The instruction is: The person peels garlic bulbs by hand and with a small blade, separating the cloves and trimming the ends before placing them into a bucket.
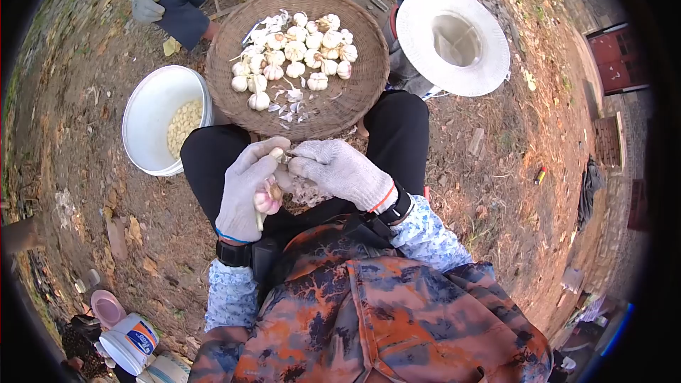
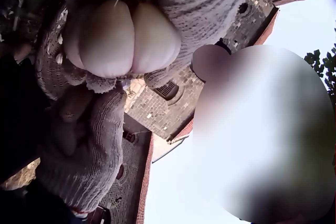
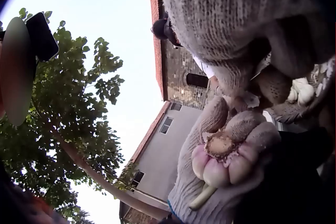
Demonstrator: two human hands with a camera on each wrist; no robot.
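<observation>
My gloved left hand (image 1: 245,188) holds a pink-white garlic bulb (image 1: 268,197) in its palm, the stem pointing toward the wrist. Between its thumb and forefinger it pinches a pale garlic clove (image 1: 277,154). The bulb (image 3: 224,163) shows its root end in the right wrist view, and its fat cloves fill the top of the left wrist view. My gloved right hand (image 1: 344,172) meets the left at the clove, fingers curled. A thin blade-like piece (image 3: 261,65) shows by its fingers, mostly hidden; I cannot tell exactly what it is.
A wicker basket (image 1: 227,92) with garlic bulbs (image 1: 294,50) and loose skins lies before my knees. On its left stands a white bucket (image 1: 138,128) with peeled cloves (image 1: 184,124). A white hat (image 1: 408,35) is at right; another person's gloved hand (image 1: 146,3) shows beyond.
</observation>
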